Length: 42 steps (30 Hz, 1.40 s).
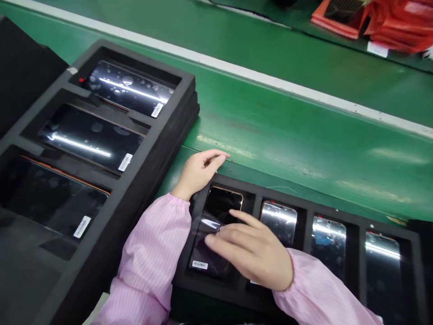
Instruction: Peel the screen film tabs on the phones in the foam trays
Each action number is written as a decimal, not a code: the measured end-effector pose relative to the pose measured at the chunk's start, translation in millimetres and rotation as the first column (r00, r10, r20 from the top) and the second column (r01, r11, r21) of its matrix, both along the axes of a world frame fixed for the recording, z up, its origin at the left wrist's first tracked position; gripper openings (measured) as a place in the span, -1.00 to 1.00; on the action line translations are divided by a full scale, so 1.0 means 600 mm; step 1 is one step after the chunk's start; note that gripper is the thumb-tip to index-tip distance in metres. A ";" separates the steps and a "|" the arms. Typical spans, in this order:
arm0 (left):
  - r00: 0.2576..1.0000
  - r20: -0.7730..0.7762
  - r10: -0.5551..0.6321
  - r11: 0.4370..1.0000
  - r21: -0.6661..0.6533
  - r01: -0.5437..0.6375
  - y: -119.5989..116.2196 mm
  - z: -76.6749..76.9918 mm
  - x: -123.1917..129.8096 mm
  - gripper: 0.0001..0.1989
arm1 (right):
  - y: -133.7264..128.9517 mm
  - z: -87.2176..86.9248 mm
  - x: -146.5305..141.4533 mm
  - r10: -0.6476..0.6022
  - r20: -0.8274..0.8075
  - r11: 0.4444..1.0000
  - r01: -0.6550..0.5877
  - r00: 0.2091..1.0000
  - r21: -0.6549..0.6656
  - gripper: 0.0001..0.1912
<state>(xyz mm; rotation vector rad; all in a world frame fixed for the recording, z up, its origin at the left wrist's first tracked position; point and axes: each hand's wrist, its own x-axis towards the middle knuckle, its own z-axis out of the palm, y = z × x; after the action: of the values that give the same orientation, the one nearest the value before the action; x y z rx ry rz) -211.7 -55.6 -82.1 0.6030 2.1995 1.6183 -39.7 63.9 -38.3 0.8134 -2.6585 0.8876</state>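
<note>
My right hand [255, 250] is over the leftmost phone [225, 198] in the near foam tray [253, 187], fingers stretched and apart, fingertips at its dark screen. A curved glare crosses that screen below a glossy black upper part, and a white barcode label [200, 265] shows at its lower end. Whether the fingertips pinch a film there is unclear. Beyond the tray's upper left corner, my left hand [201, 171] is closed, thumb and index finger together; anything between them is too small to make out.
More phones [279, 221] lie in the near tray's slots to the right. At left, a taller stack of black foam trays [135, 189] holds phones with barcode labels, such as the top one [125, 88]. A white strip [237, 67] crosses the green surface; red bags [399, 27] lie far right.
</note>
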 end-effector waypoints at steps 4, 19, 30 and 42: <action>1.000 -0.003 0.010 1.000 0.004 -0.010 -0.001 -0.002 0.000 -0.71 | -0.018 -0.005 0.005 0.130 0.068 0.991 -0.127 0.989 -0.046 -0.64; 0.989 -0.149 0.017 1.000 0.023 -0.014 0.003 -0.004 -0.003 -0.78 | 0.030 -0.024 -0.024 -0.137 0.284 0.905 0.237 0.949 -0.353 -0.68; 0.989 -0.147 0.018 0.999 0.043 -0.012 -0.001 -0.006 -0.001 -0.80 | -0.057 -0.001 0.027 0.026 0.214 0.995 -0.004 0.977 -0.099 -0.56; 0.996 -0.089 0.008 0.998 -0.064 -0.014 -0.001 0.005 0.012 -0.78 | -0.034 -0.020 0.002 -0.161 0.130 0.985 0.151 0.978 0.081 -0.78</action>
<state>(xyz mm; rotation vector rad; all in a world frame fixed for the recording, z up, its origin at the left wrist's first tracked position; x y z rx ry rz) -204.4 -56.1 -79.0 0.6566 2.3128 1.5465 -38.5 43.5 -50.3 0.5675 -2.8398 0.8412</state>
